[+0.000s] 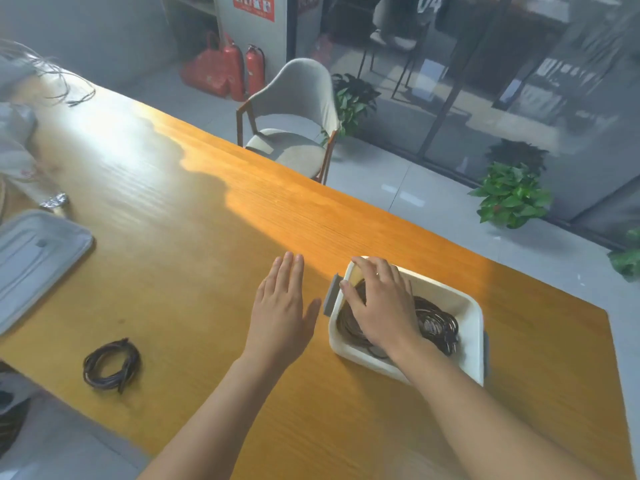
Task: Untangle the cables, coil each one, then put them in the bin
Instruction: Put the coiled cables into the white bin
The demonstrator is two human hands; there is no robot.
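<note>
— Bare forearms come in from below; where do the hands sit?
— Left hand (282, 306) lies flat, fingers straight and together, beside the white bin (472, 327) on the wooden table (180, 209). Right hand (381, 306) is inside the bin, fingers spread over the coiled cables (434, 323).
— Any cable outside?
— One coiled dark cable (111, 365) lies on the table, well left of the bin.

A long orange wooden table (194, 216) catches a bright band of light across its top. Beyond it stands a grey upholstered chair (294, 116) on a pale tiled floor (398, 181). Red fire extinguishers (242, 69) lean by the wall, and potted plants (512, 195) (leafy, green) line dark glass panels (485, 81).
</note>
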